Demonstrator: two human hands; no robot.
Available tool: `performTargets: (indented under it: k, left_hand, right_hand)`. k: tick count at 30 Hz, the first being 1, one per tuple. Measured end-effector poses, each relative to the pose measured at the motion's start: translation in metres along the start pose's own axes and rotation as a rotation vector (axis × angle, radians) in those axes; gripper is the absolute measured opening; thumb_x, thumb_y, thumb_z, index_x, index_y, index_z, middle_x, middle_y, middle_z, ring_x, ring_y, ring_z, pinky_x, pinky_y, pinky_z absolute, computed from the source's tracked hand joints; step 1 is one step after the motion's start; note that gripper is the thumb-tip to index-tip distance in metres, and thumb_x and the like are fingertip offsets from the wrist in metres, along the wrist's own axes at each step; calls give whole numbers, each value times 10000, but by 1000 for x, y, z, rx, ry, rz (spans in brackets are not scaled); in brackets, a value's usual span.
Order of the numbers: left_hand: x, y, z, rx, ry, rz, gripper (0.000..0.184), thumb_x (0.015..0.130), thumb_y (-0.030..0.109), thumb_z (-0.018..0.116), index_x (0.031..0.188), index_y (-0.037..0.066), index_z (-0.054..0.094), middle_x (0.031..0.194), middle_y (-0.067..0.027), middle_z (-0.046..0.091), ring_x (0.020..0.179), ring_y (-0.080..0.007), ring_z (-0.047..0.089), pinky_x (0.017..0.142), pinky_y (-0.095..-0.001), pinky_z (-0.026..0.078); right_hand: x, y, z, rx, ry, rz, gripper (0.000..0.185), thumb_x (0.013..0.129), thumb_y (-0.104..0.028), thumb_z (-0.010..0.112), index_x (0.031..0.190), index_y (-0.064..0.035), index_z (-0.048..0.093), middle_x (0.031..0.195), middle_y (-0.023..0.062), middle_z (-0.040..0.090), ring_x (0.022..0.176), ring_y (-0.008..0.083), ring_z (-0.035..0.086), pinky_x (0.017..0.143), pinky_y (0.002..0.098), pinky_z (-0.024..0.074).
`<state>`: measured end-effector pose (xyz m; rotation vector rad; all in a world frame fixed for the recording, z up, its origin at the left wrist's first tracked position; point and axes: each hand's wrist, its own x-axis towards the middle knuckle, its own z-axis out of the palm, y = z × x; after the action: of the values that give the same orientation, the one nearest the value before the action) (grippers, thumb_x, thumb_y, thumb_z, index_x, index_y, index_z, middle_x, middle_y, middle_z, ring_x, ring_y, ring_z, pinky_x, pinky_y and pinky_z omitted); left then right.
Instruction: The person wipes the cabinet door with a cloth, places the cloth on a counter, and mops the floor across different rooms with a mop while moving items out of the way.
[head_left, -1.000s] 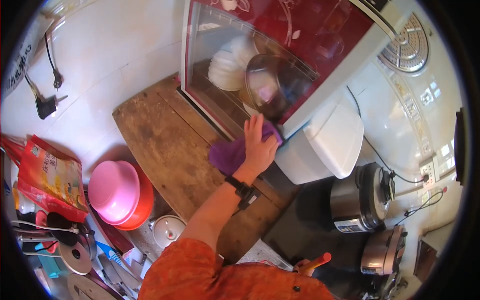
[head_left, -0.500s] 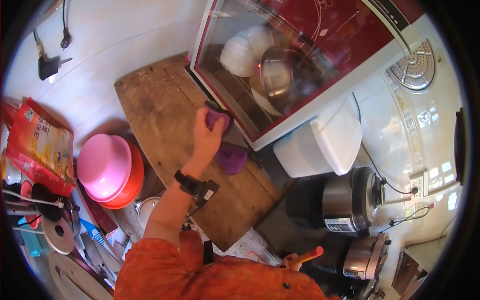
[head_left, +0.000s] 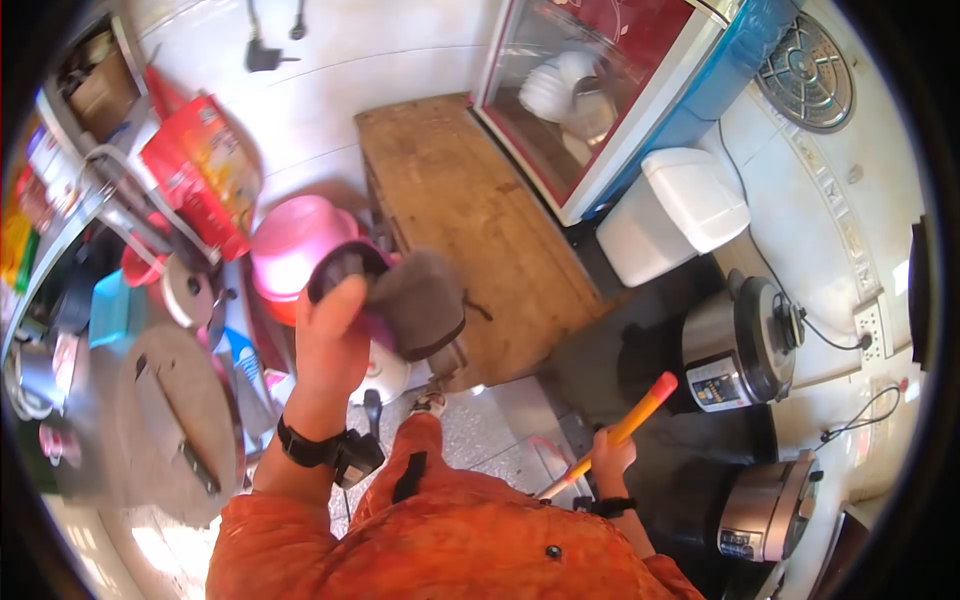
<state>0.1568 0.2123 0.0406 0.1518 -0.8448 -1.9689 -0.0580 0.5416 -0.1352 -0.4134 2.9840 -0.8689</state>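
My left hand (head_left: 335, 345) is closed on a pair of dark grey and purple shoe-like pieces (head_left: 415, 305), blurred by motion. One shows a broad grey face and the other a dark opening. They are held up between the pink basin and the wooden tabletop (head_left: 470, 220). Low on the right, my right hand (head_left: 612, 462) is wrapped round an orange pole (head_left: 632, 415) with a red end, like a broom or mop handle. The pole slants down to the left, and its far end is hidden behind my orange clothing.
A pink basin (head_left: 295, 240) is stacked beside the table. Left of it are a round chopping board (head_left: 165, 420) with a knife (head_left: 195, 462) and a red bag (head_left: 200, 165). A glass-fronted cabinet (head_left: 600, 190), a white bin (head_left: 640, 235) and two cookers (head_left: 715, 340) stand right.
My left hand has lifted both purple pieces off the wooden tabletop and carried them left towards my body. The view has shifted, and my right hand with the pole now shows more fully.
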Motion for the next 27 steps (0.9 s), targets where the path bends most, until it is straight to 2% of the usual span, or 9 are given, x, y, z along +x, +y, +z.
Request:
performTargets:
  k: [4,9,12,14,16,18,21,24,27]
  left_hand:
    - [-87,31,-9,694,144,-250,209,756,88,567,959,48,550,752,-5,517,507,-65,486,423,-193,395]
    - [-215,55,-71,1491,-81,-215,185,707,178,606,860,74,600,755,-141,481,730,-248,529,558,-331,426]
    - [-292,89,-105,1030,406,-967,228,785,217,560,914,29,568,808,-51,490,767,-127,440,618,-281,393]
    - [-354,96,-129,1024,675,-671,219,774,211,546,867,13,548,833,-93,536,733,-133,480,642,-289,410]
    - [-397,127,-142,1009,814,-791,247,762,188,547,925,4,536,839,-115,554,771,-182,517,680,-308,421]
    - [-471,150,-195,1613,349,-714,247,767,165,512,940,-10,536,867,-142,568,820,-238,542,726,-321,429]
    - [-575,193,-262,1934,341,-682,252,768,151,487,966,5,539,900,-174,562,845,-286,544,745,-324,440]
    - [-609,259,-259,2085,529,-628,532,660,281,655,1111,99,441,876,-96,603,765,-250,585,821,-481,304]
    - [-548,333,-230,1393,936,-435,306,779,265,529,999,53,514,854,-93,583,763,-218,569,746,-365,402]
  right_hand:
    - [3,-5,1,-72,69,-15,260,626,-279,554,724,-42,598,670,149,591,655,321,584,611,414,451]
    - [3,-4,2,-116,67,-22,342,634,-319,533,756,-6,597,682,182,586,662,343,576,627,432,445]
    - [14,7,9,-163,-18,-35,377,651,-327,530,757,31,583,686,206,574,639,357,564,594,434,428]
    - [14,11,10,-47,-3,-83,391,665,-328,526,743,52,567,679,224,560,628,370,552,572,442,406]
    - [7,-1,6,-54,29,-133,394,686,-319,508,742,68,556,679,236,551,632,380,543,570,451,392]
    - [16,12,14,40,28,-173,385,705,-304,496,748,74,553,689,240,552,644,384,541,568,445,391]
    - [13,3,11,-6,41,-135,396,719,-311,511,756,81,549,711,244,558,648,374,549,564,441,398]
    - [48,45,34,-79,19,-323,321,739,-230,529,730,90,536,673,239,551,603,356,551,511,421,401]
    - [26,25,36,-43,-32,-246,313,765,-206,516,720,104,523,663,237,547,587,349,553,519,415,410]
